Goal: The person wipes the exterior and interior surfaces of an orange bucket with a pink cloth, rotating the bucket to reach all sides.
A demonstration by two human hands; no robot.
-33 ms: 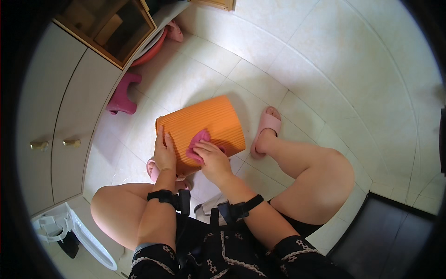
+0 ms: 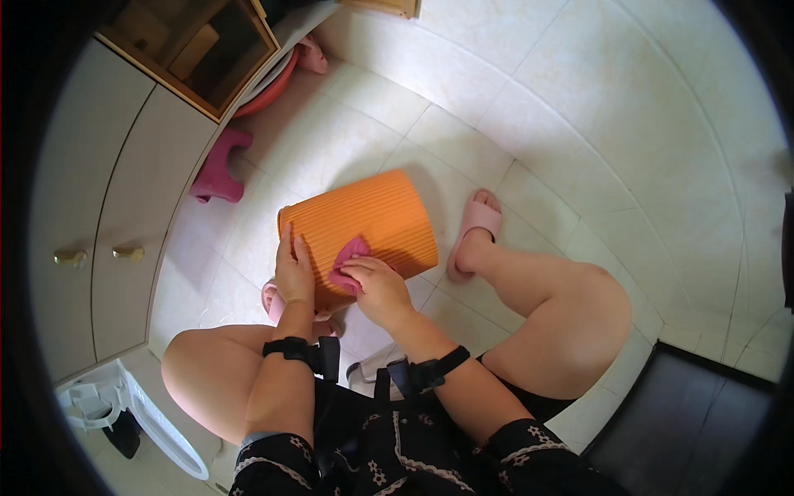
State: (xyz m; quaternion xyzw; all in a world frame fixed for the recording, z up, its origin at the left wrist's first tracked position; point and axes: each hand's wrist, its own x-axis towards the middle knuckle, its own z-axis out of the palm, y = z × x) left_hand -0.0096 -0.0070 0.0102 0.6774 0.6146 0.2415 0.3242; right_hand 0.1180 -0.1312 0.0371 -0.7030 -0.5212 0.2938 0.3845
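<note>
An orange ribbed bin (image 2: 364,217) lies tilted on its side between my feet, its ribbed wall facing up. My left hand (image 2: 294,266) holds its left end, with straight fingers along the edge; what the fingertips touch beyond the rim is partly hidden. A crumpled pink cloth (image 2: 346,271) is pressed against the bin's near side. My right hand (image 2: 377,289) is closed over this cloth, fingers bent on top of it.
Pink slippers (image 2: 481,217) are on my feet at either side of the bin. Left stand a pink stool (image 2: 222,169) and pale cabinets (image 2: 116,190). A white toilet seat (image 2: 161,430) is lower left, and a dark black-edged panel (image 2: 686,413) lower right.
My right hand and the pink cloth have slid slightly nearer and to the left along the bin's wall. The left hand and bin have barely moved.
</note>
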